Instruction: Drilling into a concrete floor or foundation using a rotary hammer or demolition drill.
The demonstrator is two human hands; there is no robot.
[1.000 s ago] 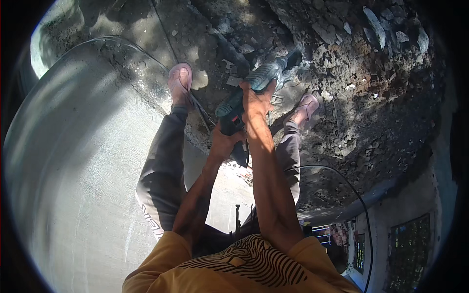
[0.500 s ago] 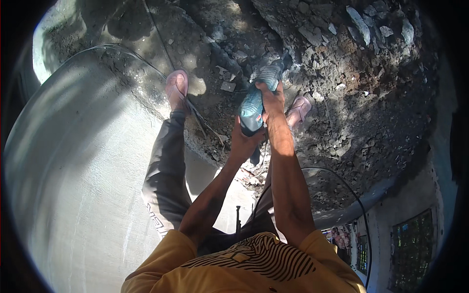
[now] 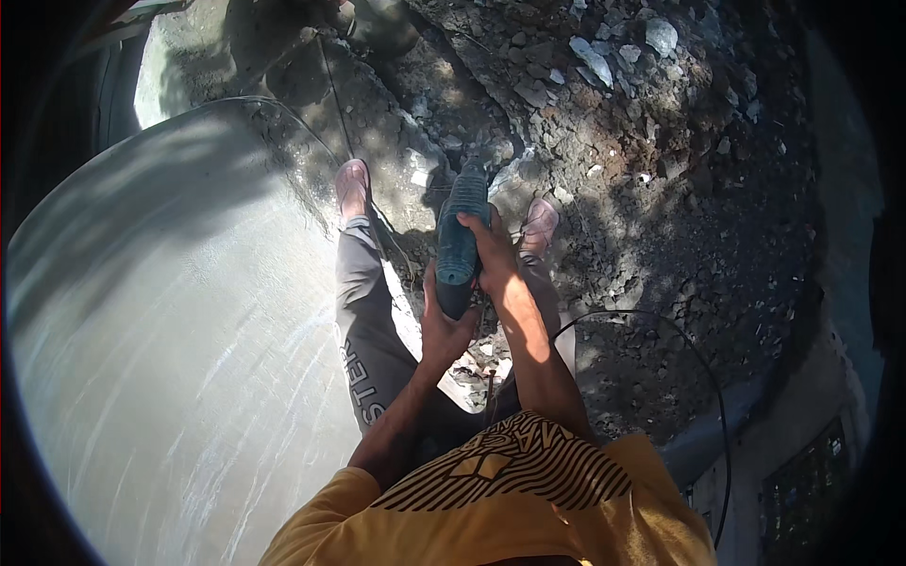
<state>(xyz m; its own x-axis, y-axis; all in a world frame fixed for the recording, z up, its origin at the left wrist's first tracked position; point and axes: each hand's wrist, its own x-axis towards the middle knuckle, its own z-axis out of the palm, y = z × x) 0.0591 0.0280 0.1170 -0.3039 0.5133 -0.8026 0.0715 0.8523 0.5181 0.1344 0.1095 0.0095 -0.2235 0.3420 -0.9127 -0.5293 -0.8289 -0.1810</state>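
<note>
A blue-green demolition hammer (image 3: 459, 222) is held between my legs, its nose pointing away from me toward the broken ground. My left hand (image 3: 444, 328) is closed round the rear end, at its grip. Farther forward, my right hand (image 3: 494, 253) is wrapped against the right side of the housing. The tip of the tool is hard to make out against the dark rubble, so I cannot tell whether it touches. Just beyond the nose lies a pale lump of broken concrete (image 3: 514, 174).
My sandalled feet, left (image 3: 353, 184) and right (image 3: 540, 224), stand either side of the tool. Rubble and soil (image 3: 651, 245) spread to the right. A smooth concrete surface (image 3: 189, 330) curves on the left. A black cable (image 3: 703, 363) loops at the right; a thin cord (image 3: 335, 94) runs ahead.
The hammer has come back toward me and left, and now points more straight ahead. Both hands have stayed on it. The whole view has shifted too.
</note>
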